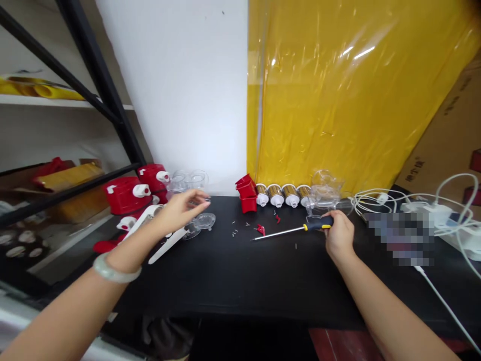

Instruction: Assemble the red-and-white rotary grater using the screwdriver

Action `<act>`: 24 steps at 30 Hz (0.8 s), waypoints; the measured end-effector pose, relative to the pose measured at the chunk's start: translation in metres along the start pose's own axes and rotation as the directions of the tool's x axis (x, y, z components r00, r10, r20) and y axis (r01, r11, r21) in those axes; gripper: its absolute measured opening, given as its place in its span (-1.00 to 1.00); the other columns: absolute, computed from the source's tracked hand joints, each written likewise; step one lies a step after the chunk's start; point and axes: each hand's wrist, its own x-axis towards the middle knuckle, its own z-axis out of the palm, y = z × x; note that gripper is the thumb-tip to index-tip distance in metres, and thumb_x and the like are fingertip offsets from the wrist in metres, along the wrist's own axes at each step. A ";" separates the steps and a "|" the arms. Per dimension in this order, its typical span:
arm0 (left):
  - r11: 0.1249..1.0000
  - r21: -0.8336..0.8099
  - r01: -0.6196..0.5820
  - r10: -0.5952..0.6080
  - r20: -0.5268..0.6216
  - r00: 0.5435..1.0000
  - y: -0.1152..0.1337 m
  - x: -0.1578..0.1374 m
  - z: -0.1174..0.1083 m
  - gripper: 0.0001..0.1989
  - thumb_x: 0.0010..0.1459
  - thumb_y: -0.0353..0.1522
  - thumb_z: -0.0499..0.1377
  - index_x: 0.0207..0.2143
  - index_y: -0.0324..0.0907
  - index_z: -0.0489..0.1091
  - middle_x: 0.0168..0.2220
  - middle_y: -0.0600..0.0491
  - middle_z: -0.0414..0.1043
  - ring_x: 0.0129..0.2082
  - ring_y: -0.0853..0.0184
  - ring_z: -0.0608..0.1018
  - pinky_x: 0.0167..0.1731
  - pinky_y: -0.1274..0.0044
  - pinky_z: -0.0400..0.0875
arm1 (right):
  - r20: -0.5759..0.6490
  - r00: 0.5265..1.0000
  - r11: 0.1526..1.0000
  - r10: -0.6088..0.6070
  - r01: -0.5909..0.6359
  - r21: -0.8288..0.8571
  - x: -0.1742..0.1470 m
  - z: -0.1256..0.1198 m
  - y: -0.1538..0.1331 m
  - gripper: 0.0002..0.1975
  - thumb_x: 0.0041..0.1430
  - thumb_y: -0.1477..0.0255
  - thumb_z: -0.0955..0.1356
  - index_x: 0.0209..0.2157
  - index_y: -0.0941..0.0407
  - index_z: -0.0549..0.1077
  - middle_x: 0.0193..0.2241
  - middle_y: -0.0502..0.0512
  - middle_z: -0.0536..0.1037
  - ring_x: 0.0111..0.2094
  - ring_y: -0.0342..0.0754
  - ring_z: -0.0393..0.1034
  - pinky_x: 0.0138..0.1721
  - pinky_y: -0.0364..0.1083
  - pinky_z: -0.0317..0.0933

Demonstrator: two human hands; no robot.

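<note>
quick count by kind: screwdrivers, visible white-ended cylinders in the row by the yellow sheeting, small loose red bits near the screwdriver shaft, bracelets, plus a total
Screwdriver, in the right hand: 1
White-ended cylinders: 4
Small red bits: 2
Bracelet, on the left wrist: 1
Total: 8

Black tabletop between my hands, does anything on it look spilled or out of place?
Possibly the small screw-like pieces: they lie scattered loose on the black tabletop, one apart, on the near side of the screwdriver in your right hand. They look strewn rather than gathered.
</note>
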 end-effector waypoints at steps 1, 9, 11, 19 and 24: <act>0.996 0.083 0.033 -0.030 -0.033 0.999 -0.008 -0.011 -0.018 -0.58 0.16 -0.04 0.20 -0.12 -0.17 0.44 -0.20 -0.04 0.58 -0.21 0.19 0.60 -0.20 0.40 0.49 | -0.005 1.000 1.000 0.004 -0.004 0.008 -0.001 0.001 -0.001 -0.84 -0.01 0.34 0.31 -0.58 0.11 0.36 -0.70 -0.11 0.29 -0.71 -0.20 0.10 -0.72 -0.17 -0.12; 0.763 0.516 0.389 -0.345 -0.183 0.920 -0.062 -0.082 -0.085 -0.61 0.10 -0.05 0.23 -0.15 -0.11 0.41 -0.17 0.06 0.60 -0.20 0.21 0.56 -0.20 0.56 0.33 | 0.042 0.999 0.999 0.030 -0.029 -0.018 -0.007 0.001 -0.001 -0.86 0.02 0.38 0.29 -0.54 0.11 0.41 -0.77 -0.11 0.28 -0.78 -0.21 0.04 -0.76 -0.15 -0.19; 0.710 0.583 0.394 -0.355 -0.187 0.916 -0.069 -0.091 -0.081 -0.67 0.12 -0.04 0.20 -0.23 -0.08 0.42 -0.27 0.11 0.60 -0.28 0.22 0.54 -0.30 0.58 0.27 | 0.040 0.999 0.999 0.023 -0.022 -0.025 -0.007 0.001 0.000 -0.86 0.03 0.38 0.30 -0.54 0.12 0.40 -0.76 -0.11 0.29 -0.78 -0.21 0.05 -0.76 -0.15 -0.18; 0.581 0.673 0.458 -0.454 -0.200 0.868 -0.054 -0.093 -0.074 -0.64 0.19 -0.04 0.10 -0.24 -0.13 0.45 -0.28 -0.04 0.57 -0.28 0.15 0.50 -0.40 0.60 0.11 | 0.055 0.998 0.999 0.044 -0.043 -0.019 -0.007 0.002 0.001 -0.87 -0.01 0.38 0.30 -0.54 0.12 0.40 -0.78 -0.11 0.28 -0.78 -0.20 0.07 -0.76 -0.16 -0.18; 0.609 0.664 0.433 -0.337 -0.278 0.900 -0.018 -0.081 -0.075 -0.62 0.18 -0.03 0.12 -0.23 -0.15 0.44 -0.29 -0.03 0.55 -0.31 0.18 0.51 -0.39 0.57 0.17 | 0.157 0.983 0.994 0.094 -0.083 -0.078 -0.008 0.003 0.003 -0.86 -0.02 0.37 0.29 -0.51 0.13 0.42 -0.79 -0.08 0.32 -0.79 -0.20 0.08 -0.76 -0.18 -0.14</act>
